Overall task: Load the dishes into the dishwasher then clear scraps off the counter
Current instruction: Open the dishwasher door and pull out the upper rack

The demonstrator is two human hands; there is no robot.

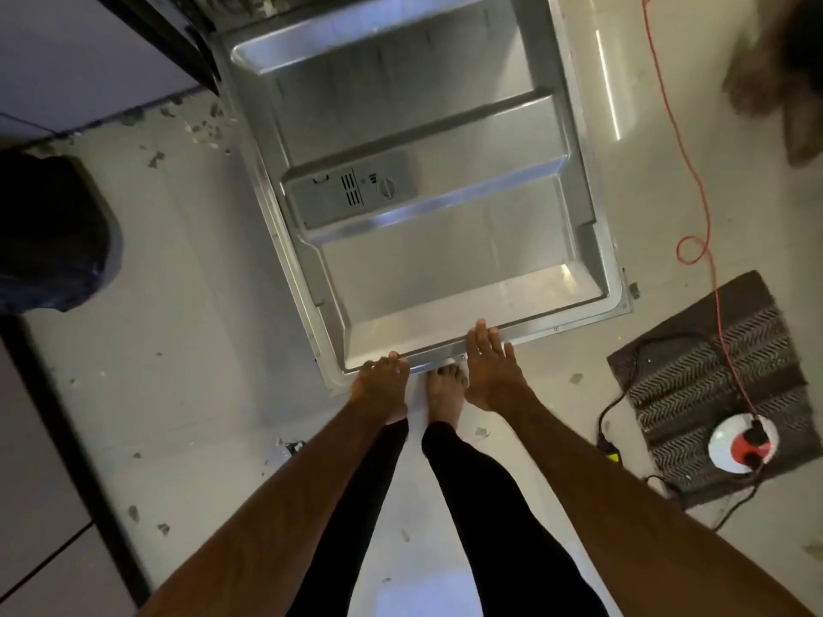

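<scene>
Handling the dishwasher door (427, 242) is the step in hand, as I judge it. The door lies dropped flat and open, its steel inner face up and the detergent dispenser (347, 193) near the middle. Both hands are at its near edge. The left hand (382, 379) has its grip clamped on the lip, fingers bent over it. The right hand (489, 371) rests there with its fingers straight and apart, holding nothing.

To do this well, keep both hands on the lip and move the door evenly rather than from one corner. Mind the bare foot (445, 387) just under that edge, and the scraps (156, 160) scattered on the floor (178, 305).

Whether the door is being lowered or lifted cannot be told. The racks and tub are cut off at the top, and no dishes or tabletop show. The other foot is hidden behind the left hand. A dark blurred shape (784, 82) at upper right cannot be made out. An orange cable (694, 171) runs down to a mat (712, 385), well apart from the door.
</scene>
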